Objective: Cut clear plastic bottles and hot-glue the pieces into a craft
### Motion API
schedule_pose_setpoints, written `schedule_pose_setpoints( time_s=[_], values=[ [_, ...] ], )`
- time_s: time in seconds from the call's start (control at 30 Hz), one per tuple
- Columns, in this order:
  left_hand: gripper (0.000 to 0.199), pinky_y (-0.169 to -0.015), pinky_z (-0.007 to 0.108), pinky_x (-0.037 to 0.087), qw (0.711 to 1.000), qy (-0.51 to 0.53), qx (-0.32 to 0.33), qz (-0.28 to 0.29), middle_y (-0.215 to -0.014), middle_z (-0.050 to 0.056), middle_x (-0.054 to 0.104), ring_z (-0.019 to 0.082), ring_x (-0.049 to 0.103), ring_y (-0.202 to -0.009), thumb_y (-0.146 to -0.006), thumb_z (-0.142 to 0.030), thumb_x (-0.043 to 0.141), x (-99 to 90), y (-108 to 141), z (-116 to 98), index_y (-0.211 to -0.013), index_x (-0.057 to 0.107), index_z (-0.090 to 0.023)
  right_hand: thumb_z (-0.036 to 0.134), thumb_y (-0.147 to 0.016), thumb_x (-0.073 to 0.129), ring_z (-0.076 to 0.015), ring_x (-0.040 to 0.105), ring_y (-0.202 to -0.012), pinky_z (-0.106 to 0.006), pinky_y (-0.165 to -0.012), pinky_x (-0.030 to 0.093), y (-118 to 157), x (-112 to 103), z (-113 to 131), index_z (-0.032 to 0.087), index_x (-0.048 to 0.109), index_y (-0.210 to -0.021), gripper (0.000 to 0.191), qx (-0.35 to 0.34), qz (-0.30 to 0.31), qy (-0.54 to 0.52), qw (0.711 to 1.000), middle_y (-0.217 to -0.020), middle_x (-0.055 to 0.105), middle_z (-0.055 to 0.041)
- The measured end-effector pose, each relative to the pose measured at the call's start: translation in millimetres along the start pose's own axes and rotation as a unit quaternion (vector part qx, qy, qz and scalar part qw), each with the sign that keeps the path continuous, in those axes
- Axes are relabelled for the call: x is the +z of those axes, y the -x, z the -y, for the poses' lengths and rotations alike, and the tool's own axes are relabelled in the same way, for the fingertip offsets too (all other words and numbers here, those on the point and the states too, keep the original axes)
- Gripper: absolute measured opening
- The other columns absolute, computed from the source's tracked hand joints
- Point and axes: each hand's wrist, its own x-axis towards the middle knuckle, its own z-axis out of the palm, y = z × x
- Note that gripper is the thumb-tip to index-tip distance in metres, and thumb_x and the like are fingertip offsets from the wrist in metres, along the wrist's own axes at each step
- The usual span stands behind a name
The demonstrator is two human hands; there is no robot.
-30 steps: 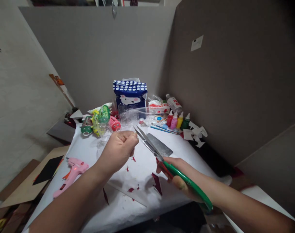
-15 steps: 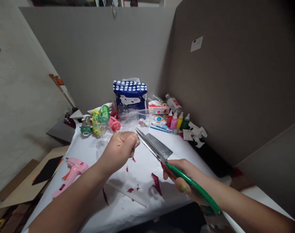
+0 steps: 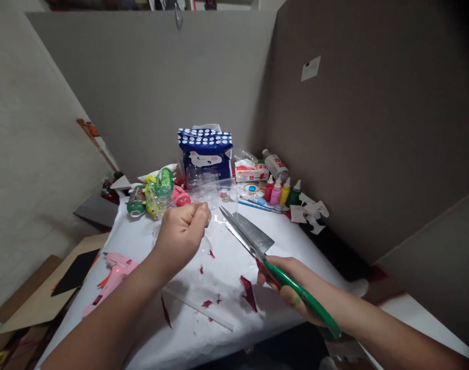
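Fingers [image 3: 199,222] of our left hand [image 3: 182,231] are curled into a closed fist; we cannot tell what, if anything, they pinch. With our right hand [image 3: 302,273] we grip green-and-red-handled metal scissors [image 3: 278,274] above the white-covered desk [image 3: 296,241], blades slightly parted, tips near the fist but apart. Behind the blades lies a flat grey metal plate [image 3: 256,231]; a pointed dark-red scrap [image 3: 248,294] lies toward the near edge, a pink glue gun [image 3: 116,270] by the left edge.
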Motion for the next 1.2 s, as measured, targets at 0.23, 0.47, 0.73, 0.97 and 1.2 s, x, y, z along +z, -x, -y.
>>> schedule_pose_setpoints(
  time_s=[0.23,0.47,0.73,0.97,1.2],
  values=[
    [0.042,-0.046,0.026,0.025,0.998,-0.068,0.014,-0.008,-0.045,-0.005,0.033,0.009,0.031,-0.045,-0.088,-0.033,0.045,-4.0,-2.6,3.7,-0.05,0.033,-0.021,0.069,-0.088,0.039,-0.0264,0.058,-0.099,-0.038,-0.086,0.048,-2.7,-10.5,-5.3,0.016,0.05,-0.119,0.062,-0.009,0.036,0.059,0.998,-0.115,0.059,-0.0143],
    [0.041,-0.046,0.026,0.024,0.995,-0.09,0.045,-0.021,-0.047,-0.005,0.03,0.008,0.03,-0.045,-0.088,-0.029,0.045,-3.5,-2.7,3.3,-0.05,0.032,-0.02,0.074,-0.08,0.043,-0.018,0.05,-0.068,-0.029,-0.061,0.043,-10.3,-10.9,5.0,0.016,0.058,-0.087,0.06,0.044,0.007,0.048,0.998,-0.081,0.059,-0.0067],
    [0.039,-0.047,0.026,0.025,0.999,-0.031,0.039,0.005,-0.049,-0.005,0.032,0.008,0.032,-0.047,-0.088,-0.028,0.045,-2.1,-2.6,6.8,-0.051,0.034,-0.02,0.076,-0.074,0.052,-0.0125,0.036,-0.062,-0.024,-0.053,0.03,-4.3,-5.6,-5.0,0.018,0.053,-0.077,0.058,0.065,-0.011,-0.009,0.998,-0.069,0.046,0.0011],
    [0.029,-0.042,0.023,0.019,0.972,0.163,-0.075,0.15,-0.053,-0.006,0.036,0.007,0.029,-0.045,-0.084,-0.033,0.051,-2.1,-6.7,7.8,-0.059,0.048,-0.018,0.071,-0.074,0.057,-0.0111,0.032,-0.058,-0.025,-0.052,0.027,-10.6,3.3,-6.0,0.019,0.045,-0.065,0.053,0.057,-0.046,-0.035,0.997,-0.061,0.038,0.0038],
    [0.042,-0.042,0.021,0.023,0.975,0.084,-0.101,0.181,-0.041,-0.007,0.037,0.007,0.029,-0.04,-0.093,-0.039,0.038,-6.5,-1.0,-7.0,-0.058,0.048,-0.018,0.052,-0.075,0.061,-0.0122,0.04,-0.059,-0.024,-0.052,0.033,-12.4,15.4,-4.9,0.019,0.048,-0.067,0.036,0.075,-0.034,-0.089,0.993,-0.062,0.046,0.0019]
  ],
)
